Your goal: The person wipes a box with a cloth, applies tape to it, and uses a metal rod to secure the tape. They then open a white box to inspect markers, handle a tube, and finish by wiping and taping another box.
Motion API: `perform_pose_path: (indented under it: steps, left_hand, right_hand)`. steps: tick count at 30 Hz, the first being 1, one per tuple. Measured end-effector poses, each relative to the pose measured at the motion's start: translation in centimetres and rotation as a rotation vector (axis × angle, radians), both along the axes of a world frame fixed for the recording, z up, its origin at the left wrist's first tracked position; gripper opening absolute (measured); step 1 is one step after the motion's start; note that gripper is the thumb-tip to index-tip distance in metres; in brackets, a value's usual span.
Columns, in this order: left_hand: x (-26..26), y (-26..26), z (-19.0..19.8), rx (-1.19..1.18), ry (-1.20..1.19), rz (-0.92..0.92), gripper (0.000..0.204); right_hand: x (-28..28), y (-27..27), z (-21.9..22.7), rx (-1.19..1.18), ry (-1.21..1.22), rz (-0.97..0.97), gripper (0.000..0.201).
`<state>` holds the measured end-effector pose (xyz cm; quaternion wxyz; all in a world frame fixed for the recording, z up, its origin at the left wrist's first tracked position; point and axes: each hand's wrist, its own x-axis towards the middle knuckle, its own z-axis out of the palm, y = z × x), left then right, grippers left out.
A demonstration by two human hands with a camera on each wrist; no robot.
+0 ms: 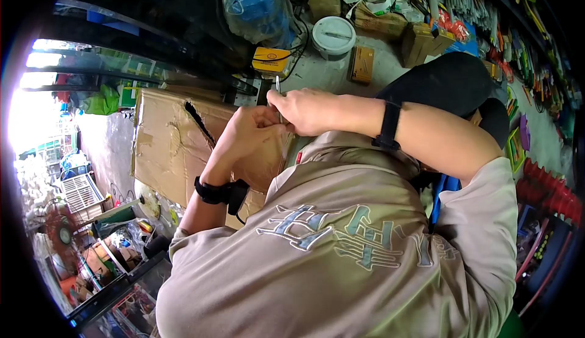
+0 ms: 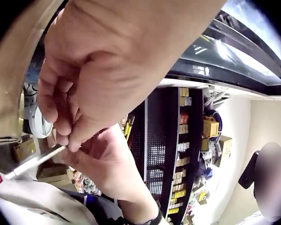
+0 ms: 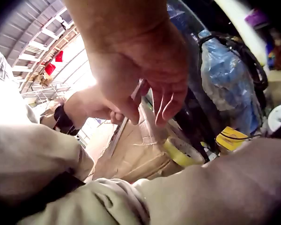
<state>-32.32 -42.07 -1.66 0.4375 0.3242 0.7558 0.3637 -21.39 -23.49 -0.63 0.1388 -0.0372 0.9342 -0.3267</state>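
Close in front of the shirt, both hands meet over a worn cardboard box with a long dark slot in it. A slim silvery rod runs between them; its exact kind does not show. My left hand pinches it between thumb and fingertips, as the left wrist view shows. Curled around the same rod, my right hand leaves one thin end poking out above the knuckles in the head view. The fingers hide the rod's middle part.
Beyond the hands stand a lidded white bucket, a yellow box and a blue plastic bag. A roll of yellow tape is beside the cardboard. Crowded goods line the right, and a cluttered bin stands lower left.
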Motion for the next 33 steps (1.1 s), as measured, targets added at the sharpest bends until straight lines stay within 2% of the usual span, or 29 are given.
perform_pose_path:
  steps: [2, 4, 6, 8, 10, 12, 14, 15, 17, 18, 20, 21, 23, 24, 25, 26, 27, 28, 30, 31, 32, 33]
  left_hand:
    - [0.2, -0.8, -0.5, -0.078, 0.065, -0.012, 0.021]
    - [0.8, -1.2, -0.4, 0.005, 0.268, -0.088, 0.021]
    - [1.8, -1.0, -0.1, 0.032, 0.275, -0.059, 0.018]
    - [2.3, -1.1, -0.2, 0.063, 0.282, -0.034, 0.015]
    - [2.4, -1.4, -1.6, 0.066, 0.165, 0.097, 0.013]
    - [1.9, -2.2, -3.3, 0.093, 0.213, 0.098, 0.012]
    - [1.7, -2.7, -3.8, -0.151, 0.347, 0.037, 0.007]
    - [1.7, -2.9, -4.5, -0.151, 0.353, 0.035, 0.007]
    - [1.8, -3.5, -5.9, -0.096, 0.097, 0.274, 0.007]
    - [1.8, -3.6, -6.1, -0.1, 0.102, 0.273, 0.007]
    - [1.8, -3.7, -6.6, -0.09, 0.092, 0.33, 0.02]
    - [2.2, -3.6, -5.7, -0.092, 0.096, 0.329, 0.02]
    - [3.3, -3.1, -3.0, -0.296, 0.438, 0.115, 0.025]
    - [3.7, -3.2, -2.6, -0.293, 0.444, 0.111, 0.025]
    - [4.3, -3.6, -2.2, -0.355, 0.556, 0.087, 0.026]
    - [4.5, -3.8, -2.0, -0.419, 0.667, 0.063, 0.028]
    - [4.4, -4.0, -2.1, -0.512, 0.752, 0.016, 0.04]
    - [4.4, -4.2, -2.2, -0.517, 0.753, 0.007, 0.04]
    - [4.5, -4.2, -2.4, -0.592, 0.979, -0.01, 0.048]
    - [4.9, -3.6, -1.7, -0.676, 1.015, -0.025, 0.053]
    - [5.0, -3.1, -1.0, -0.662, 1.005, -0.048, 0.053]
    - [5.1, -2.6, -0.5, -0.743, 1.034, -0.079, 0.053]
  right_hand:
    - [0.0, 0.1, -1.0, -0.147, 0.022, 0.079, 0.038]
    - [0.1, -0.4, -1.6, -0.149, 0.091, 0.107, 0.035]
    - [-0.3, -0.8, -1.9, -0.144, 0.163, 0.139, 0.032]
    - [-0.8, -0.9, -1.9, -0.224, 0.095, 0.079, 0.027]
    - [-1.4, -0.5, -2.3, -0.282, 0.059, 0.042, 0.028]
    - [-1.1, 0.0, -1.8, -0.338, 0.017, 0.012, 0.031]
    - [-0.2, 0.7, -0.6, -0.18, -0.046, 0.074, 0.047]
    - [0.1, 0.9, -0.7, -0.111, -0.018, 0.108, 0.066]
    - [0.4, 1.8, -0.6, -0.035, -0.015, 0.115, 0.069]
    - [0.7, 2.3, -0.1, 0.042, -0.02, 0.124, 0.073]
    - [1.3, 3.4, 0.9, 0.1, -0.074, 0.094, 0.072]
    - [1.9, 4.1, 1.6, 0.15, -0.078, 0.096, 0.071]
    - [2.9, 5.9, 2.2, 0.205, -0.074, 0.088, 0.07]
    - [3.6, 7.1, 2.0, 0.312, -0.039, 0.162, 0.069]
    - [4.6, 7.7, 3.5, 0.417, -0.006, 0.236, 0.068]
    - [6.3, 8.6, 5.0, 0.325, -0.045, 0.114, 0.066]
    - [8.6, 9.2, 9.0, 0.227, -0.085, -0.007, 0.063]
    - [10.4, 10.2, 10.2, 0.24, -0.049, -0.019, 0.061]
    - [14.3, 12.6, 11.0, 0.257, 0.06, -0.051, 0.057]
    - [16.6, 13.5, 12.4, 0.217, 0.033, -0.121, 0.056]
    - [18.7, 14.4, 13.2, 0.206, 0.051, -0.175, 0.042]
    - [21.1, 15.3, 13.8, 0.222, 0.097, -0.219, 0.042]
